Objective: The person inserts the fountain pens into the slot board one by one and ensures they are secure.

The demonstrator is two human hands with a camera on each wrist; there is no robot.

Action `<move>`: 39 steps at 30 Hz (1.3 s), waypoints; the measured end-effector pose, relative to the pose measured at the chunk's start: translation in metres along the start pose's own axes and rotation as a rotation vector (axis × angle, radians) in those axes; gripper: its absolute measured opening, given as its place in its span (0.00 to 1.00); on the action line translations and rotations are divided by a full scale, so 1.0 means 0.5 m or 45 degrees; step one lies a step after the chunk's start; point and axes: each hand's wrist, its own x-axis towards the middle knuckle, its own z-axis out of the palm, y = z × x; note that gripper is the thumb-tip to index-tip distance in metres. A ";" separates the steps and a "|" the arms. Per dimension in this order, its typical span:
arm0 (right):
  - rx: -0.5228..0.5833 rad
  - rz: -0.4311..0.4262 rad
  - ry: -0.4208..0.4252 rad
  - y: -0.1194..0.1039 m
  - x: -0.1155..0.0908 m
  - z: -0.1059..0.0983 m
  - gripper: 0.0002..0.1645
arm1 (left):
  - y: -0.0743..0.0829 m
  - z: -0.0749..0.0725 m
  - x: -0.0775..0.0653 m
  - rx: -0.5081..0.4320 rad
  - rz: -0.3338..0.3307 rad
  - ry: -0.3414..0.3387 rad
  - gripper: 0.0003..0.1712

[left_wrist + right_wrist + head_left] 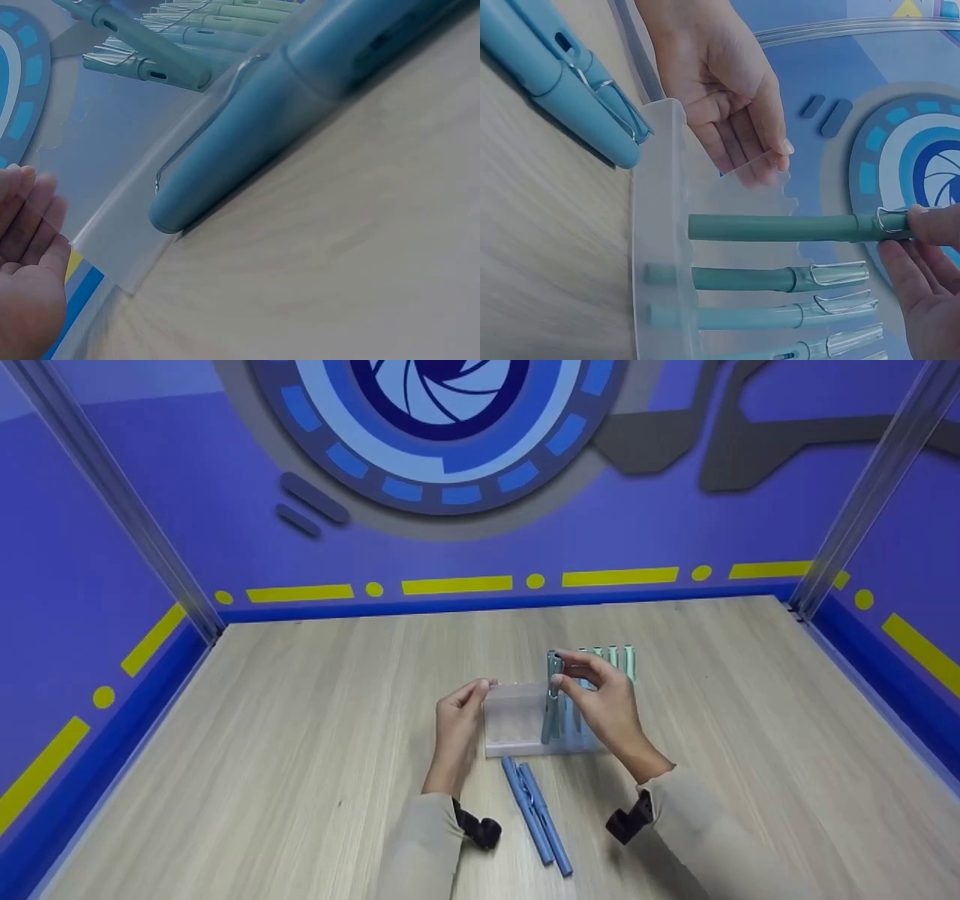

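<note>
A clear plastic pen rack [514, 712] stands upright on the table, with several green and blue capped pens along its right part. My left hand [457, 727] pinches the rack's upper left corner; in the right wrist view its fingers show behind the clear panel [757, 180]. Between thumb and fingertips, my right hand [611, 709] grips a dark green pen [772, 227] by its clipped cap. This pen's lower end is right at the rack's base ledge [660, 225], beside a second dark green pen [742, 279] standing in the rack.
Two blue pens [536, 817] lie side by side on the wooden table [300, 765] in front of the rack, between the forearms. Farther back, light green pens [628, 660] stand at the rack's right end. A blue patterned wall [465, 555] borders the table's far edge.
</note>
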 end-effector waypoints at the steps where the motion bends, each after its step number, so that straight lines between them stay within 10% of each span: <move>1: -0.003 -0.005 0.006 0.000 0.000 0.001 0.20 | 0.000 0.000 0.000 0.005 0.000 0.000 0.16; 18: 0.000 -0.049 -0.017 0.019 -0.002 0.021 0.19 | -0.001 -0.001 -0.001 0.025 0.019 -0.004 0.16; 39: -0.405 -0.294 -0.155 0.011 0.015 0.015 0.17 | -0.001 -0.001 0.002 0.038 0.011 -0.003 0.16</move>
